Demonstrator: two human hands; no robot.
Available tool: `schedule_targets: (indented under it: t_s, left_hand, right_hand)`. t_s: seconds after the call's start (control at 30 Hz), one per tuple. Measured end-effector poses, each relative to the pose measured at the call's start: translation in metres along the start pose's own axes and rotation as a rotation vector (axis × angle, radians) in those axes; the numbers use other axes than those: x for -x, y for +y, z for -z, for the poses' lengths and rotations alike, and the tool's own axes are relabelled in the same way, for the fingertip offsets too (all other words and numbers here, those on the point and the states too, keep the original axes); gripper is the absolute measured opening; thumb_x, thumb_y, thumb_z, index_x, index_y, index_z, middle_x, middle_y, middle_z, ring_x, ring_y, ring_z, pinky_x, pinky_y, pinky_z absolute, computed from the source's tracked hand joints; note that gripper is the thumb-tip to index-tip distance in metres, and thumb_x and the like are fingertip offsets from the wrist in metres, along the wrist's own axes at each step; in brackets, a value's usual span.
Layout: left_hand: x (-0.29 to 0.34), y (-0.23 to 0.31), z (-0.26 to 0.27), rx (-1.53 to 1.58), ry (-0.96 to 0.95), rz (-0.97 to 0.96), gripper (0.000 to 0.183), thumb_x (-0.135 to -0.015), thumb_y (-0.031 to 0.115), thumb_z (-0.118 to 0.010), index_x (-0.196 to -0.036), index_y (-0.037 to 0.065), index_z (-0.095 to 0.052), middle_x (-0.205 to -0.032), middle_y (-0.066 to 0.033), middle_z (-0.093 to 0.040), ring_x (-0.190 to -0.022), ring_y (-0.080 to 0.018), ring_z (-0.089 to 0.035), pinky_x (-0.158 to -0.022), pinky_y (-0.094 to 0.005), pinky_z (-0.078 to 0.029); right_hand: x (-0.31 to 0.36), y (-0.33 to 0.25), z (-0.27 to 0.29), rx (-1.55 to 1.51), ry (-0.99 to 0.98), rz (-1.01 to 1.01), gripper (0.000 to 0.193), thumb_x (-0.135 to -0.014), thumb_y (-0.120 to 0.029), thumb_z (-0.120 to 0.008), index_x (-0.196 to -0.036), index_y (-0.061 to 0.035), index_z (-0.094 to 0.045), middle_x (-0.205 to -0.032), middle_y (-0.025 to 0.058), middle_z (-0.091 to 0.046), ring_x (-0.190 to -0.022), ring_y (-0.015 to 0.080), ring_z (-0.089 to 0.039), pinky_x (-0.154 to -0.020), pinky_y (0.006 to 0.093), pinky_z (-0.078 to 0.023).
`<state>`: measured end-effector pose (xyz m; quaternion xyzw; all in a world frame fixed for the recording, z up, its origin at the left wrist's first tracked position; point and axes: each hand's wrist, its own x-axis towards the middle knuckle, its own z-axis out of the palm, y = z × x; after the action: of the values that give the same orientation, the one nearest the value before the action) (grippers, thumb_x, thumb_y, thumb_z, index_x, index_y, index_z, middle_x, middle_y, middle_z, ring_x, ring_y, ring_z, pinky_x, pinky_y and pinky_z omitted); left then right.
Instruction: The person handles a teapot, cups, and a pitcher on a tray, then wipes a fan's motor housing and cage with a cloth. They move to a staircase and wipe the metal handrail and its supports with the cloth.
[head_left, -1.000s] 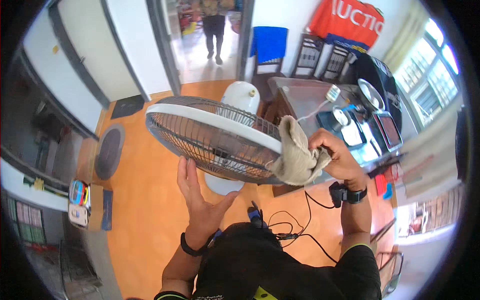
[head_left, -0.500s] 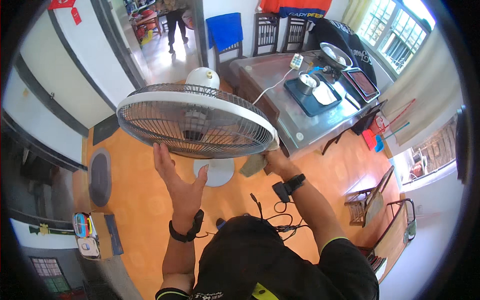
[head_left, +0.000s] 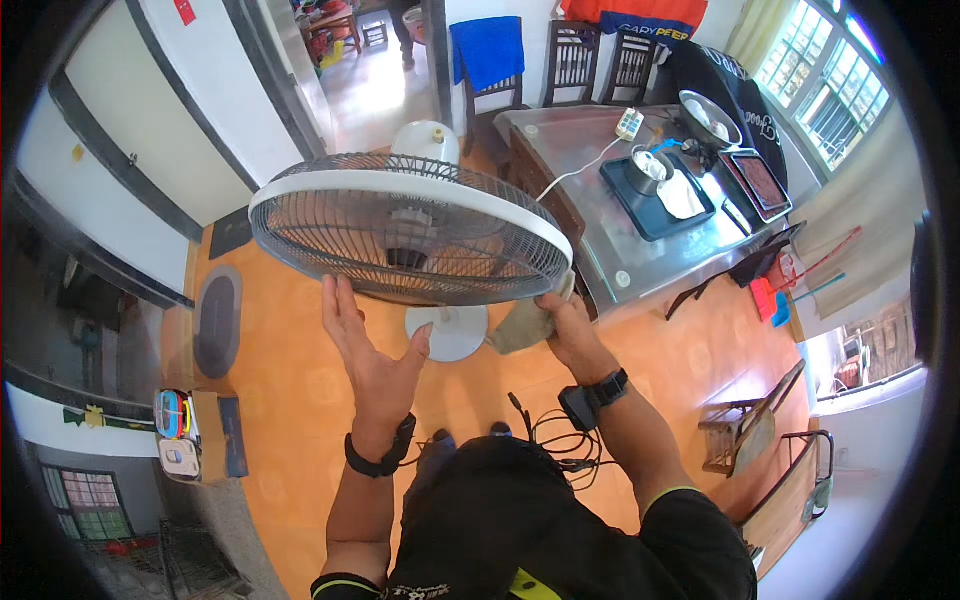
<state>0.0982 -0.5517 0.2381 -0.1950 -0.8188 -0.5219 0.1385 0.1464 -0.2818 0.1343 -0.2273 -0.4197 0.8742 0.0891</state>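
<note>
In front of me stands a pedestal fan (head_left: 415, 240) with a white rim and a dark wire grille, its face tipped toward me. Its round white base (head_left: 458, 336) rests on the floor below. My left hand (head_left: 376, 365) is open, fingers spread, with the fingertips at the lower left edge of the grille. A grey-green cloth (head_left: 522, 329) hangs from my right hand (head_left: 578, 335), which is closed on it at the right end of the fan's rim. Part of the cloth lies over that rim.
To the right, a metal-topped table (head_left: 570, 150) carries a dark tray (head_left: 650, 215) with a pot, a bowl and a white power strip (head_left: 629, 124). Black cables (head_left: 560, 440) trail beside my body. A folding chair (head_left: 750, 430) stands at right, a box (head_left: 215, 435) at left.
The view has shifted, so the room and fan sit farther right in it. Both hands stay at the fan's rim, the right one still with the cloth. The person in the doorway is mostly out of view.
</note>
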Motion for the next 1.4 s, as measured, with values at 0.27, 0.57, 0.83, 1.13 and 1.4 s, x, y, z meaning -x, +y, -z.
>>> schedule_targets:
  t_s: [0.27, 0.57, 0.83, 1.13, 1.4]
  left_hand:
    - [-0.001, -0.016, 0.011, 0.045, -0.032, -0.087, 0.100, -0.076, 0.012, -0.082, -0.156, 0.002, -0.022, -0.162, -0.0223, -0.012, -0.146, -0.0393, -0.023, -0.116, -0.0513, -0.030]
    - [-0.028, -0.043, 0.070, 0.143, -0.243, -0.375, 0.081, -0.075, 0.004, -0.080, -0.146, -0.002, -0.041, -0.152, -0.0238, -0.036, -0.139, -0.0378, -0.039, -0.111, -0.0470, -0.038]
    - [-0.053, -0.066, 0.120, 0.401, -0.214, -0.391, 0.065, -0.085, 0.003, -0.070, -0.144, -0.004, -0.044, -0.147, -0.0264, -0.045, -0.132, -0.0393, -0.048, -0.108, -0.0457, -0.042]
    - [-0.111, -0.061, 0.152, 0.187, -0.244, -0.615, 0.043, -0.098, 0.018, -0.059, -0.137, -0.001, -0.058, -0.149, -0.0237, -0.044, -0.132, -0.0407, -0.045, -0.110, -0.0489, -0.035]
    - [-0.107, -0.073, 0.121, 0.328, -0.203, -0.443, 0.039, -0.093, 0.014, -0.066, -0.131, 0.005, -0.065, -0.151, -0.0193, -0.044, -0.135, -0.0377, -0.042, -0.112, -0.0485, -0.032]
  right_hand:
    - [0.058, -0.047, -0.053, 0.087, 0.098, 0.315, 0.039, -0.089, -0.005, -0.059, -0.128, -0.0005, -0.053, -0.112, 0.0073, -0.062, -0.100, 0.0176, -0.062, -0.085, 0.0338, -0.052]
    - [0.111, -0.063, -0.192, 0.556, 0.220, 0.803, 0.040, -0.088, -0.010, -0.069, -0.123, 0.0012, -0.054, -0.100, 0.0067, -0.065, -0.086, 0.0161, -0.064, -0.074, 0.0339, -0.054]
    - [0.103, -0.029, -0.311, 1.420, 0.034, 1.089, 0.040, -0.081, -0.012, -0.074, -0.113, 0.0019, -0.055, -0.098, 0.0213, -0.063, -0.084, 0.0425, -0.066, -0.069, 0.0433, -0.055]
    - [0.059, 0.033, -0.327, 1.605, -0.134, 1.277, 0.050, -0.073, -0.010, -0.072, -0.120, -0.0003, -0.058, -0.108, 0.0212, -0.062, -0.095, 0.0360, -0.067, -0.075, 0.0447, -0.056]
    - [0.091, 0.005, -0.315, 1.222, -0.386, 0.811, 0.042, -0.082, -0.002, -0.069, -0.122, 0.0013, -0.061, -0.117, 0.0194, -0.063, -0.097, 0.0331, -0.068, -0.078, 0.0406, -0.056]
